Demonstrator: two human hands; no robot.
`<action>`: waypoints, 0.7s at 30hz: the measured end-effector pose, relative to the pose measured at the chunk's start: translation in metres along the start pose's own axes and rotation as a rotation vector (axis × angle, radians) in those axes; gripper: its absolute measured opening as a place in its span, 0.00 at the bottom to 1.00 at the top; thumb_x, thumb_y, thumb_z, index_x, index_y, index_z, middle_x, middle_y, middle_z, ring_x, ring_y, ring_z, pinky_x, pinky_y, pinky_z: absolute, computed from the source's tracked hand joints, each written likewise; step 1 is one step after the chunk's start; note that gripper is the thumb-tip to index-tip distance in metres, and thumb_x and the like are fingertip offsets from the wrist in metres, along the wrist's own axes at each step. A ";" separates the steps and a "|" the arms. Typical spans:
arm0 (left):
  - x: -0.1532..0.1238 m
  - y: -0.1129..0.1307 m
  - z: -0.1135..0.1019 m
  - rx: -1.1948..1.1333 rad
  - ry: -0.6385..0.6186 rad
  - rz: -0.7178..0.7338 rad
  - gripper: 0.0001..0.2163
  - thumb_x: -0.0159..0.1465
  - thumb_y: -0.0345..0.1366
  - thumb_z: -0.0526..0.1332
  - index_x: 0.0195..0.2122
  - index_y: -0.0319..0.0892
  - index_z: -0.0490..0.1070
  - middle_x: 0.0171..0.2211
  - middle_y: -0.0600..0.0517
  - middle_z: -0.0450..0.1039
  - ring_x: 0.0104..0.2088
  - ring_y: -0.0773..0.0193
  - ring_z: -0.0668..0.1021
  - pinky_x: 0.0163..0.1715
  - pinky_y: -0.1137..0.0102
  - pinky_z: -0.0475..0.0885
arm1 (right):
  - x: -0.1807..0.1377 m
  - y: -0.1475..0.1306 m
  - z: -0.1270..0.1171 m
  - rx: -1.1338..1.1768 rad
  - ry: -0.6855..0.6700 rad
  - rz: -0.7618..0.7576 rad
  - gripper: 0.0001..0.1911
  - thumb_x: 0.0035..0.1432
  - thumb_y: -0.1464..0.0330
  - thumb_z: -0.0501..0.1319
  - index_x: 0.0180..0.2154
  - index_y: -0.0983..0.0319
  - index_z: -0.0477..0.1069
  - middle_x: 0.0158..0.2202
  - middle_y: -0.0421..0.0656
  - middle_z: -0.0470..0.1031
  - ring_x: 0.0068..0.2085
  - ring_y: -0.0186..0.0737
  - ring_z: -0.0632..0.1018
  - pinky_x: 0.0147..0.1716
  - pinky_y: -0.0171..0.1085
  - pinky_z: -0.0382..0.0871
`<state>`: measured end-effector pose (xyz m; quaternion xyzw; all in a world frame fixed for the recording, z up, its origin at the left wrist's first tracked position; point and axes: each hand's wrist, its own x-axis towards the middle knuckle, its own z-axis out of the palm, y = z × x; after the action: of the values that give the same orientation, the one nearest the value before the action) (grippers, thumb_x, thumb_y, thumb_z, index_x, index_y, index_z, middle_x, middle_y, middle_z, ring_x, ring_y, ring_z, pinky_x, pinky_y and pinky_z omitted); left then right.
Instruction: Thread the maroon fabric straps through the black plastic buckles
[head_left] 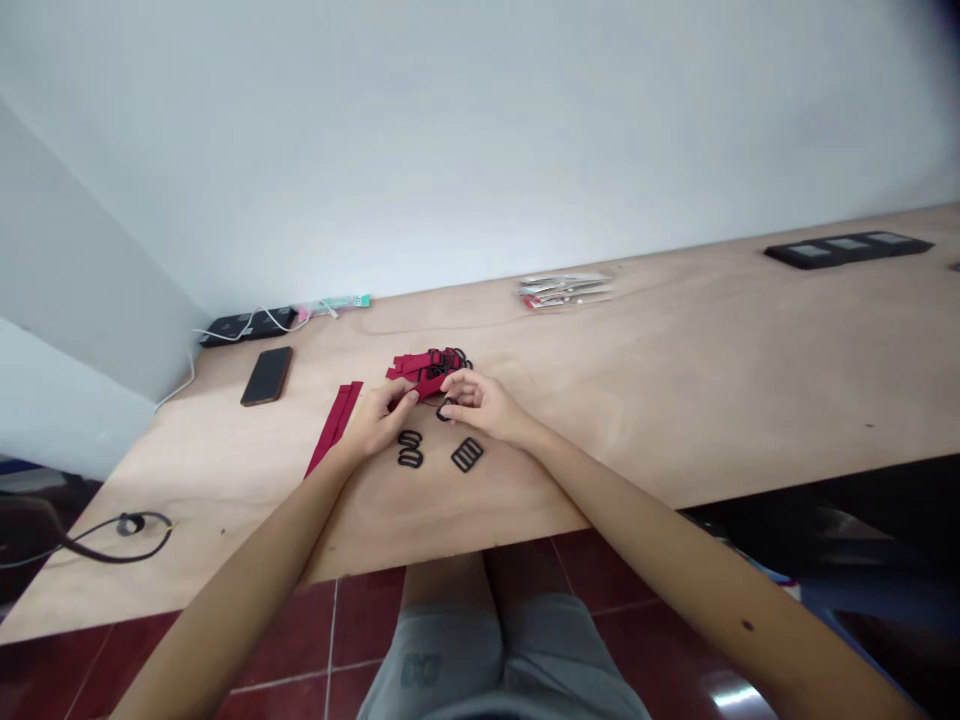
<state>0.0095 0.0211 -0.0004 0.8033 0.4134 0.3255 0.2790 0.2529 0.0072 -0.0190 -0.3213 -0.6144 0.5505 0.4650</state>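
My left hand (379, 418) pinches a red fabric strap (429, 388) between thumb and fingers. Opposite it, my right hand (487, 405) is closed on a small black ring-shaped buckle (445, 410), close to the strap's end. Whether the strap passes through that buckle cannot be made out. Just beyond both hands lies a pile of red straps (409, 364) fitted with black buckles (454, 357). Nearer to me, black hook-shaped buckles (410, 457) and black slide buckles (467, 455) rest on the wood. More red strips (339, 420) lie left of my left hand, partly behind my forearm.
A phone (267, 376) lies on the wooden table (675, 370) at left, near a black power strip (247, 325) with white cable. Plastic packets (564, 290) sit by the wall; another black strip (847, 249) is far right. A dark cable (112, 558) loops at the left corner.
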 end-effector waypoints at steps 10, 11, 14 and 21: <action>-0.002 0.011 -0.003 0.045 -0.084 0.015 0.15 0.75 0.42 0.54 0.36 0.42 0.74 0.29 0.52 0.72 0.32 0.60 0.73 0.34 0.67 0.66 | 0.002 0.002 0.000 0.082 0.090 -0.006 0.18 0.54 0.61 0.76 0.44 0.59 0.78 0.38 0.41 0.81 0.35 0.38 0.80 0.39 0.39 0.77; -0.002 0.012 -0.003 0.047 -0.088 0.017 0.15 0.75 0.42 0.54 0.35 0.42 0.74 0.29 0.53 0.71 0.31 0.60 0.72 0.33 0.67 0.65 | 0.003 0.002 0.000 0.107 0.094 0.003 0.19 0.52 0.61 0.77 0.43 0.59 0.78 0.37 0.41 0.81 0.35 0.38 0.80 0.38 0.39 0.78; -0.001 0.015 -0.004 0.020 -0.111 0.023 0.14 0.74 0.42 0.54 0.35 0.42 0.73 0.30 0.52 0.71 0.32 0.60 0.72 0.34 0.67 0.65 | 0.003 0.003 -0.002 0.086 0.072 -0.011 0.17 0.54 0.60 0.76 0.43 0.59 0.80 0.38 0.43 0.82 0.36 0.40 0.81 0.39 0.41 0.79; -0.001 0.016 -0.008 -0.113 -0.234 -0.019 0.12 0.71 0.40 0.56 0.32 0.41 0.71 0.30 0.53 0.72 0.32 0.61 0.73 0.36 0.66 0.67 | 0.000 -0.002 -0.003 -0.016 -0.008 -0.067 0.13 0.61 0.65 0.69 0.47 0.59 0.83 0.47 0.46 0.84 0.47 0.44 0.83 0.52 0.45 0.76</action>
<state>0.0110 0.0142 0.0154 0.8149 0.3665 0.2497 0.3733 0.2558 0.0085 -0.0174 -0.3024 -0.6310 0.5309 0.4781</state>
